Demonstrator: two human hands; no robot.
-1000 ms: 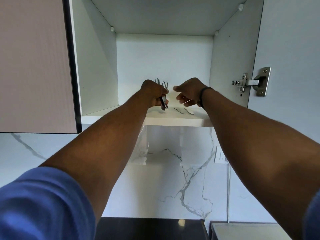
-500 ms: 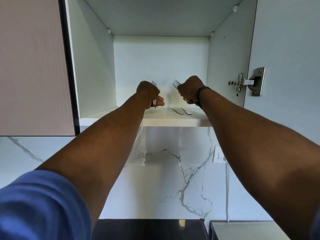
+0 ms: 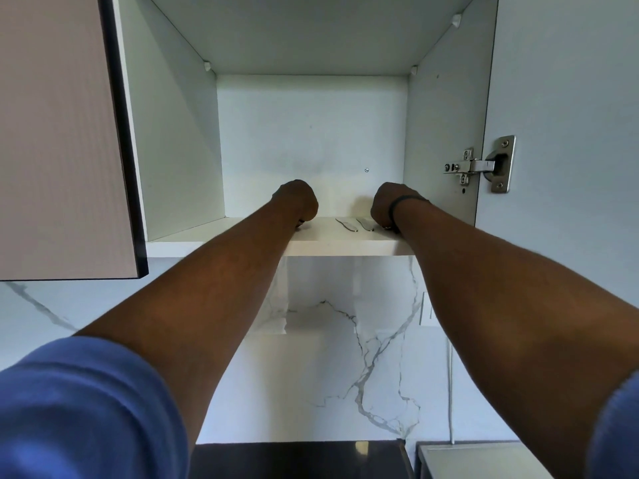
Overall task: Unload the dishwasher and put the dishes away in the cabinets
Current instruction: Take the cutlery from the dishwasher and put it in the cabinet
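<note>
Overhead, both arms outstretched; left hand (image 3: 296,201), right hand (image 3: 384,206) fisted on cabinet shelf (image 3: 332,240).

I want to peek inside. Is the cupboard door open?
Open: the white cupboard door swings right, showing its metal hinge.

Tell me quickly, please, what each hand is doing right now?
Left hand: closed, low on the cabinet shelf; contents hidden.
Right hand: closed on the shelf; contents hidden.
</note>
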